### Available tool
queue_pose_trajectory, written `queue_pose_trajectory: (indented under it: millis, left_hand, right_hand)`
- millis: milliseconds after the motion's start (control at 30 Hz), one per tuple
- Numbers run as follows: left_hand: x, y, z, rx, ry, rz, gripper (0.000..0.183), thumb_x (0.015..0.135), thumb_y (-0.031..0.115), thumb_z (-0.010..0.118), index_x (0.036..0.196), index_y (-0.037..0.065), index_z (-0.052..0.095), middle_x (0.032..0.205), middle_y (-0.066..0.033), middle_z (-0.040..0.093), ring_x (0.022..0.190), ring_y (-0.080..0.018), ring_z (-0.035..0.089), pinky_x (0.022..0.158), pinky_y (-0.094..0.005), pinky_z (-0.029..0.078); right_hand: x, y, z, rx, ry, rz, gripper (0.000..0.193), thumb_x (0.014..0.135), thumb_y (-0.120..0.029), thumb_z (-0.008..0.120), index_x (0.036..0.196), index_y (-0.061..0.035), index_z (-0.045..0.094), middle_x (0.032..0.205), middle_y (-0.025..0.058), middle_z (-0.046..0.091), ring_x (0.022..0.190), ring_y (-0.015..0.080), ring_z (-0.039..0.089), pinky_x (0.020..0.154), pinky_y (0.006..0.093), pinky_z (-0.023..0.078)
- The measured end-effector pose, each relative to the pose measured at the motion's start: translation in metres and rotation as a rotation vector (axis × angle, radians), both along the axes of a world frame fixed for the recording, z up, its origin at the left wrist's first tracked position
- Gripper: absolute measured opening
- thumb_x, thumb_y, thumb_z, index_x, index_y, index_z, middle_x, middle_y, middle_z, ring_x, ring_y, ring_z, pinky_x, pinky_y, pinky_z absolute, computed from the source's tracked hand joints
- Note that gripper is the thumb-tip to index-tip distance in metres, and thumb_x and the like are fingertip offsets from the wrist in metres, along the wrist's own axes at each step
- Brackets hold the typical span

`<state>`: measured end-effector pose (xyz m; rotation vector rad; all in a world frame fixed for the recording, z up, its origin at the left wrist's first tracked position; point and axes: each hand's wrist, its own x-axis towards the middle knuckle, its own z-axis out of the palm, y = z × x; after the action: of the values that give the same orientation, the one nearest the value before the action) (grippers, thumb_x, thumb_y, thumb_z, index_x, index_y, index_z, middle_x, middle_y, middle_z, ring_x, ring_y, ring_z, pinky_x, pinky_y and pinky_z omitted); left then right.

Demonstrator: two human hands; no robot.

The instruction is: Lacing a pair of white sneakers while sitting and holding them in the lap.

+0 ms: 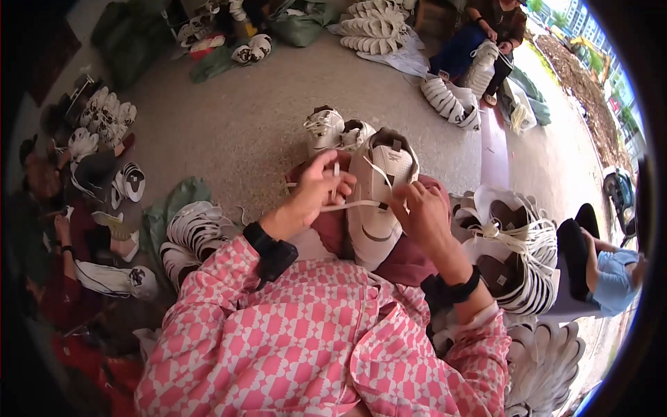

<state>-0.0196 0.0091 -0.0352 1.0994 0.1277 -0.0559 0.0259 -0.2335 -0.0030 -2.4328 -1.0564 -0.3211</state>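
A white sneaker (373, 235) rests on my lap, its toe toward me and its dark-lined opening away from me. One strand of white shoelace (353, 205) runs from low on the sneaker's tongue area to my left hand (321, 191), whose curled fingers also have a piece of lace showing between them. On the other side, my right hand (422, 210) is closed with its fingertips pinched together over the sneaker's edge. A second strand slants across the tongue toward it; the grip itself is partly hidden.
Laced white sneakers (325, 128) stand just beyond my knees. Stacked shoe uppers (194, 233) lie at my left, and a tied bundle of uppers with laces (511, 243) at my right. Other people sit around, one person (495, 35) handling uppers at the far right.
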Motion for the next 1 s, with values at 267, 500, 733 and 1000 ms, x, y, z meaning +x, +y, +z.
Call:
queue_pose_trajectory:
  millis: [267, 500, 733, 1000]
  left_hand:
    - [-0.019, 0.005, -0.009, 0.004, 0.176, -0.209, 0.018, 0.093, 0.006, 0.054, 0.109, -0.001, 0.056, 0.089, -0.009, 0.067, 0.06, -0.0064, 0.055, 0.046, -0.0177, 0.036]
    - [-0.017, -0.009, -0.007, 0.377, 0.045, -0.272, 0.017, 0.095, 0.018, 0.059, 0.094, 0.001, 0.064, 0.08, -0.0042, 0.067, 0.058, -0.0048, 0.051, 0.049, -0.0201, 0.037]
    - [-0.013, -0.022, -0.028, 0.812, -0.285, -0.069, 0.021, 0.092, 0.019, 0.06, 0.091, -0.001, 0.064, 0.072, -0.0101, 0.065, 0.066, -0.0143, 0.06, 0.062, -0.0319, 0.048]
    - [-0.018, -0.026, -0.006, 0.956, -0.295, -0.068, 0.019, 0.091, 0.018, 0.058, 0.086, -0.001, 0.061, 0.066, -0.0117, 0.058, 0.064, -0.0134, 0.056, 0.058, -0.0323, 0.045]
  right_hand:
    - [-0.016, 0.024, 0.006, 0.14, 0.077, 0.004, 0.009, 0.081, -0.002, 0.058, 0.09, -0.0034, 0.057, 0.09, 0.0113, 0.057, 0.078, 0.0345, 0.062, 0.066, 0.0444, 0.049]
    - [-0.009, 0.014, -0.008, 0.542, 0.635, 0.013, 0.014, 0.09, -0.006, 0.062, 0.101, 0.0002, 0.06, 0.079, 0.0081, 0.063, 0.07, 0.012, 0.058, 0.065, 0.0276, 0.049]
    - [-0.015, 0.009, 0.002, 0.439, 0.733, -0.038, 0.016, 0.093, -0.012, 0.06, 0.101, 0.0019, 0.064, 0.076, 0.0032, 0.062, 0.065, 0.0072, 0.057, 0.057, 0.0236, 0.046]
    - [-0.013, 0.016, -0.009, 0.382, 0.56, 0.033, 0.015, 0.09, -0.008, 0.058, 0.095, 0.0047, 0.064, 0.079, 0.019, 0.065, 0.067, 0.0286, 0.065, 0.061, 0.0351, 0.049]
